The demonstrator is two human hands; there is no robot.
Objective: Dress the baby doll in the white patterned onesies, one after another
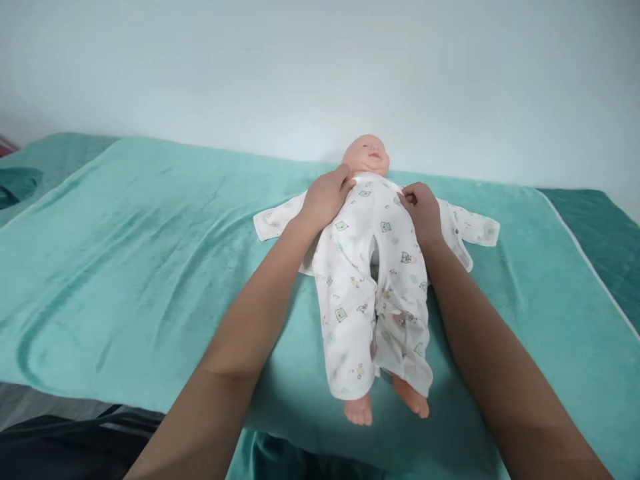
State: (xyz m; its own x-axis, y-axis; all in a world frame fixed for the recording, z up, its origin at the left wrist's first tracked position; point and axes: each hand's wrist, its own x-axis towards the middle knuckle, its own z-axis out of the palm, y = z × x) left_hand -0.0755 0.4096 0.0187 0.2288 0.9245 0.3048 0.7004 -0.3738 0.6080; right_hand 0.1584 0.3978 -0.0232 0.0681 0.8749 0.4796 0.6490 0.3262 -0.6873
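Observation:
A baby doll (367,155) lies face up, its head toward the wall and its bare feet toward me. White printed baby pants (350,267) cover its legs and reach up to the chest. The sleeves of a matching baby shirt (477,227) spread out to both sides, and its body lies partly under the pants. My left hand (327,197) is closed at the pants' upper left edge, close to the doll's neck, thumb on the cloth. On the opposite side, my right hand (421,210) has curled fingers pinching the upper right edge. The fingertips are partly hidden.
A light green plush blanket (125,267) with shallow wrinkles lies under the doll. Darker green quilted fabric (600,233) shows at the right. A plain pale wall (250,73) rises directly behind. Something dark (60,447) sits below the front edge, lower left.

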